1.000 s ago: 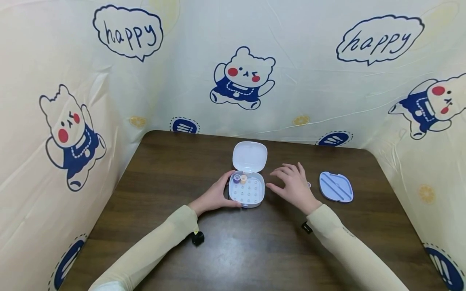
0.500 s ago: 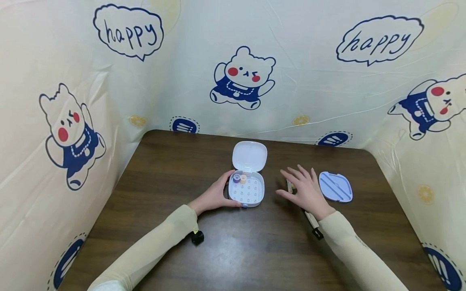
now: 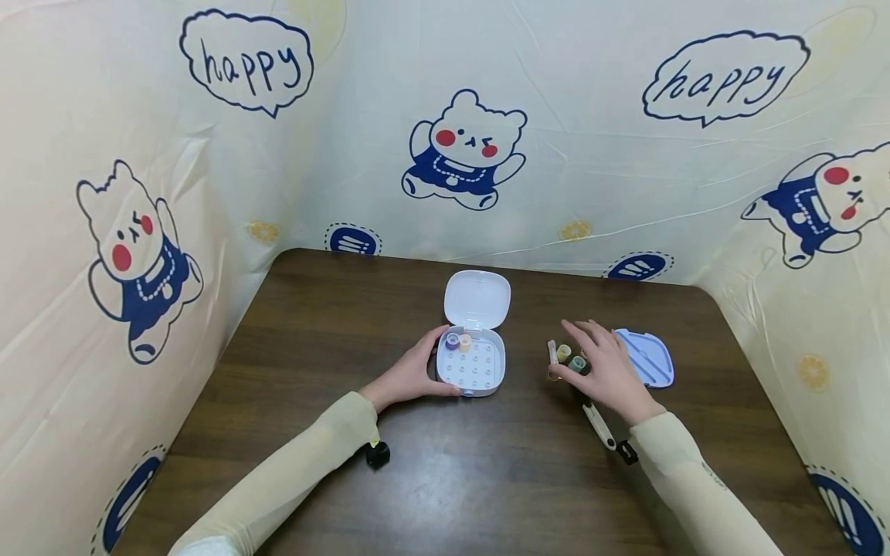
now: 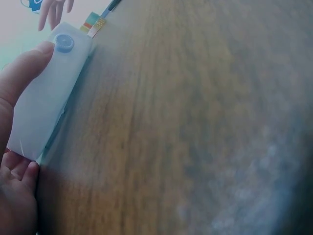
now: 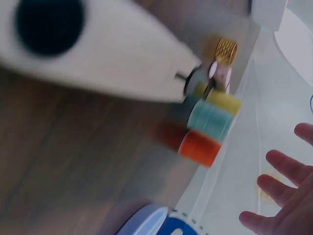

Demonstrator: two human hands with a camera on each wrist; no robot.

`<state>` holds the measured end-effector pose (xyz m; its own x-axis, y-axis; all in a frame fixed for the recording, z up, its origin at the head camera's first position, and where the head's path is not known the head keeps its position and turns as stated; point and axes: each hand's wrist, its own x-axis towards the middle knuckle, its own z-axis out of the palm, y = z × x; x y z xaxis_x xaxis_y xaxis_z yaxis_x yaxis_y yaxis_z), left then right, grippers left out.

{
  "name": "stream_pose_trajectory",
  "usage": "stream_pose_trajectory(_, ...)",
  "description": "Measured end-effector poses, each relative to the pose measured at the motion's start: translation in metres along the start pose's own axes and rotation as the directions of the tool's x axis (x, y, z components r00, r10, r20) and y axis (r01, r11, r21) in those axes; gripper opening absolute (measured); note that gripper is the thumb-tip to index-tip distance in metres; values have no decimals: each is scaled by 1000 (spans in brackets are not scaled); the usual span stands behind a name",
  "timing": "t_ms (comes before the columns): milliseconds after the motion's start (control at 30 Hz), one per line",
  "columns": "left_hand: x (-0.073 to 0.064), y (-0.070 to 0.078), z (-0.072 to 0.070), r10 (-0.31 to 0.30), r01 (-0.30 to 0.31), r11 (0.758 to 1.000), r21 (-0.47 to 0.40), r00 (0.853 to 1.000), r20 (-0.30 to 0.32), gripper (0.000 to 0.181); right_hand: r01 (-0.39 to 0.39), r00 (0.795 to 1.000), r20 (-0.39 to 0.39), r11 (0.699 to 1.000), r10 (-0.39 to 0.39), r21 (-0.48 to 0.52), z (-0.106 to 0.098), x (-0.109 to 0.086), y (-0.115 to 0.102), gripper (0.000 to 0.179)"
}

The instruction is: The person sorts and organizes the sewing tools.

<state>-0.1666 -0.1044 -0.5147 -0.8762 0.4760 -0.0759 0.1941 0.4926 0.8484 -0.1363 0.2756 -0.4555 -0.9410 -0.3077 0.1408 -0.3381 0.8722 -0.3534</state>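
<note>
My left hand (image 3: 416, 371) grips a small white hinged sewing box (image 3: 499, 378) by its left side, thumb at the front near the round catch (image 4: 64, 43). Its lid stands open; a purple thread spool (image 3: 453, 340) and a peach spool (image 3: 465, 342) sit on the pegs at the back left. My right hand (image 3: 605, 374) hovers with spread fingers over loose spools, holding nothing. These include a yellow spool (image 5: 224, 102), a teal spool (image 5: 211, 120) and an orange spool (image 5: 200, 148). A gold thimble (image 5: 226, 50) is close by.
A slim cream tool (image 3: 599, 427) with a dark round hole lies below my right hand. The blue slotted tray (image 3: 657, 363) rests to the right, partly behind that hand. A printed cloth (image 3: 591, 170) rises behind the brown table (image 3: 334, 309).
My right hand has moved from beside the box to the right, uncovering the loose spools and the cream tool. The left hand and the box have stayed put.
</note>
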Motion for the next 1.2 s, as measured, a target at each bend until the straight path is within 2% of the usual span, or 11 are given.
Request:
stream_pose_trajectory(167, -1, 0, 0, -1, 1, 1000, -4, 1000, -3, 124, 13, 999, -51, 1000, -12, 10, -4, -5, 13, 75)
stream_pose_trajectory(400, 0, -2, 1, -10, 10, 1000, -4, 1000, -2, 124, 82, 987, -143, 996, -77, 31, -5, -10, 33, 44)
stream_pose_trajectory(500, 0, -3, 1, -9, 9, 1000, -1, 1000, -3, 124, 88, 984, -162, 995, -80, 47, -3, -11, 40, 39)
stream_pose_trajectory(733, -1, -3, 2, -6, 6, 1000, 4, 1000, -3, 124, 68, 988, -146, 994, -55, 86, 0, -12, 50, 39)
stream_pose_trajectory(933, -1, -3, 2, -10, 10, 1000, 2, 1000, -2, 124, 89, 987, -144, 991, -74, 105, 4, -12, 60, 39)
stream_pose_trajectory(1067, 0, -2, 1, -6, 6, 1000, 4, 1000, 0, 123, 106, 989, -112, 987, -93, 117, 6, -11, 66, 40)
stream_pose_trajectory(1200, 1, -2, 1, -2, 2, 1000, 9, 1000, 1, 123, 83, 995, -73, 989, -75, 121, 8, -10, 71, 39)
